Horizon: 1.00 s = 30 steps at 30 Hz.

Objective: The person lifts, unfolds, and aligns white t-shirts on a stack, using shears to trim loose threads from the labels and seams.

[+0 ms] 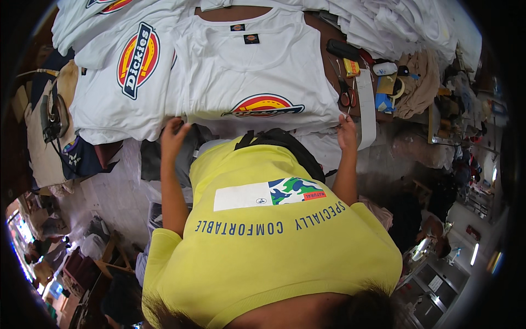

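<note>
In the head view, a white tank top point(219, 82) lies spread on a brown table point(316, 28), its neckline away from the person and its hem toward the yellow shirt point(285, 247) the person wears. A red and yellow print point(263, 104) sits near the hem, partly folded from sight, and two small dark labels point(251, 39) show at the neck, one behind the other. The left hand point(173, 138) is at the hem's left corner, fingers bent and thumb set apart; whether it pinches any cloth I cannot tell. The right hand point(347, 132) is at the hem's right corner, fingertips drawn close together, and its hold on the cloth cannot be made out either. Just left of the tank top lies another white garment point(101, 93) with a similar print turned sideways. To the right, scissors point(346, 93) lie near a yellow packet point(352, 68) and a black case point(343, 49), with a long white strip point(366, 109) beside them. A white pile point(392, 27) fills the far right.
</note>
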Available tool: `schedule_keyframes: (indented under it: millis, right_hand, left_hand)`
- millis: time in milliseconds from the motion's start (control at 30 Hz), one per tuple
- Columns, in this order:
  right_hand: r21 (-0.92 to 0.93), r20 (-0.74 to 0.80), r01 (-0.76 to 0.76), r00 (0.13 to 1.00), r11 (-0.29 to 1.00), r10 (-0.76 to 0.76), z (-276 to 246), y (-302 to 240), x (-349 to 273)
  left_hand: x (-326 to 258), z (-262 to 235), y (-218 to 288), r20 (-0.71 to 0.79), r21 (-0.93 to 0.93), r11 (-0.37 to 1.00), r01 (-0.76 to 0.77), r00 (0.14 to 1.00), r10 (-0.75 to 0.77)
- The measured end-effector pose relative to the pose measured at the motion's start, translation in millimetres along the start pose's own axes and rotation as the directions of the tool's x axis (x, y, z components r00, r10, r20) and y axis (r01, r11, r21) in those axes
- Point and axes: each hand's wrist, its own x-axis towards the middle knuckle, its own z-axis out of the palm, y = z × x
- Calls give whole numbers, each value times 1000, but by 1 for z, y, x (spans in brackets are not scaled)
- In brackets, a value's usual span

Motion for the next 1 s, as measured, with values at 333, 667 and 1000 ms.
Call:
schedule_keyframes:
  millis: [333, 667, 1000]
  right_hand:
    - [-28, -138, 97, 985, 995, -100, -3, 4, -16]
    - [-957, -58, 166, 691, 236, -721, 62, 21, -16]
    - [-740, 667, 555, 680, -379, -305, 180, 3, 54]
  left_hand:
    - [6, -20, 14, -177, 188, 972, 139, 978, -106]
    - [3, 27, 100, -178, 545, 770, -331, 852, 492]
    - [137, 74, 103, 235, 802, 365, -473, 811, 536]
